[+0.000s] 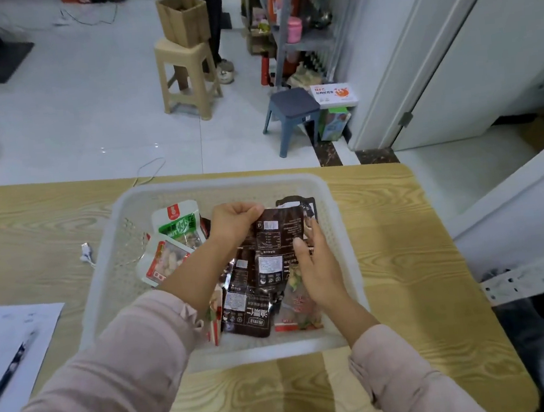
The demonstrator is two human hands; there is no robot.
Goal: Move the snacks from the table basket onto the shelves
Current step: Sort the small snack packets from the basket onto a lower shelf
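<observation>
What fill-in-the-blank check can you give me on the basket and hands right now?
1. The dark packet is gripped by ____ hands: left hand, right hand.
2. The green-labelled packet lies in the white ____ on the wooden table.
3. A ____ lies on the paper at the table's left edge.
Missing: both; basket; pen.

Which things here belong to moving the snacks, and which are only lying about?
For the job: white perforated plastic basket; dark brown foil snack packet, held by left hand and right hand; green-and-white snack packet; grey metal shelves.
Lying about: white paper sheet; dark pen; beige plastic stool; brown cardboard box; blue-grey stool.
</observation>
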